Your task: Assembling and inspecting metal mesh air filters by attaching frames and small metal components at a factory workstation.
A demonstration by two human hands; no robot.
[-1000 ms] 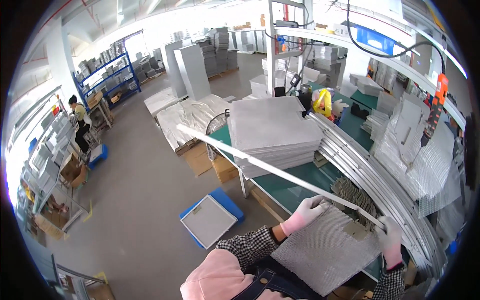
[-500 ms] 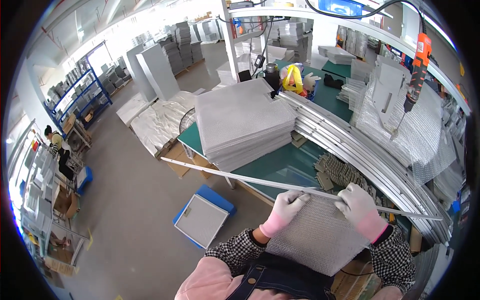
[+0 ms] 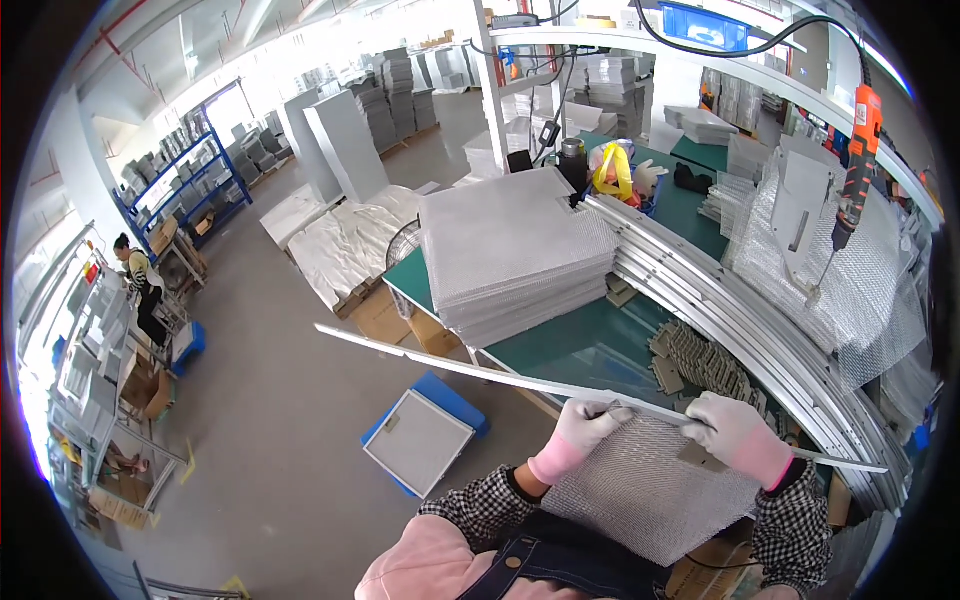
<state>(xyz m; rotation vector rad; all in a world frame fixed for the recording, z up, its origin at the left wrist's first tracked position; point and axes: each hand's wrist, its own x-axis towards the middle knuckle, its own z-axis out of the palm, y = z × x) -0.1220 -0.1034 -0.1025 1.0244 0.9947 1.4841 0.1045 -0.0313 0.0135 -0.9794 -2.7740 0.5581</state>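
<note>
A long, thin metal strip slants across in front of me, over the near edge of the workbench. My left hand, in a white and pink glove, is closed on the strip and the top edge of a silvery mesh sheet. Farther right, my gloved right hand also has its fingers curled round the strip. A small flat grey-tan bracket shows against the mesh below the right fingers; whether they hold it is unclear. The mesh hangs from the strip toward my lap.
On the green bench stand a tall stack of mesh sheets, a pile of brackets and long metal bars. An orange electric screwdriver hangs at right. A framed panel lies on a blue stool-like base. Another person works far left.
The view has shifted, so the surroundings sit farther right and lower. Both hands keep their grip on the strip. The bracket below the right fingers now shows more plainly.
</note>
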